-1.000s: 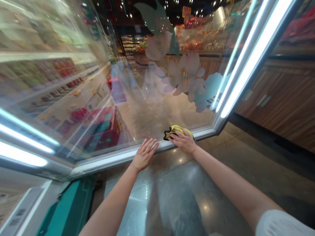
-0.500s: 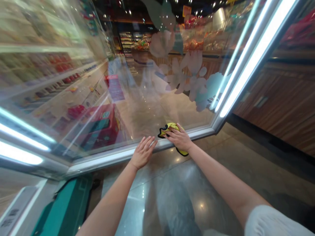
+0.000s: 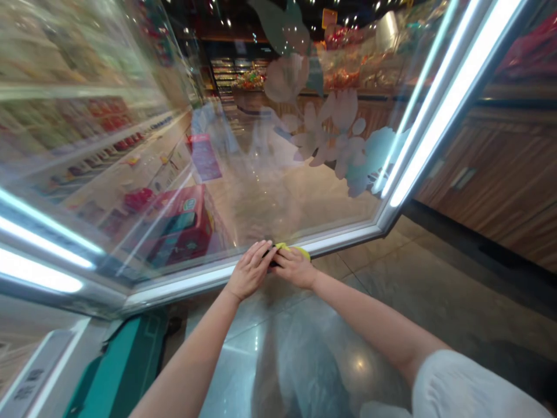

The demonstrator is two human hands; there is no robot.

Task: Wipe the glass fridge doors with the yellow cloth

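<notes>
My right hand presses a yellow cloth with a dark edge against the bottom rail of a glass door. Most of the cloth is hidden beneath its fingers. Right beside it, my left hand lies on the same rail with its fingers stretched out. The fingertips of the two hands meet or nearly meet; whether the left ones touch the cloth I cannot tell. Pale flower decals cover part of the glass.
A bright light strip runs along the door's right side. On the left are shelves of packaged goods, blurred, and a red box seen through or mirrored in the glass. Wooden cabinets stand at right, above a shiny tiled floor.
My right hand has slid left and slightly down with the cloth, from the lower glass onto the rail, up to my left hand. The left hand has hardly moved.
</notes>
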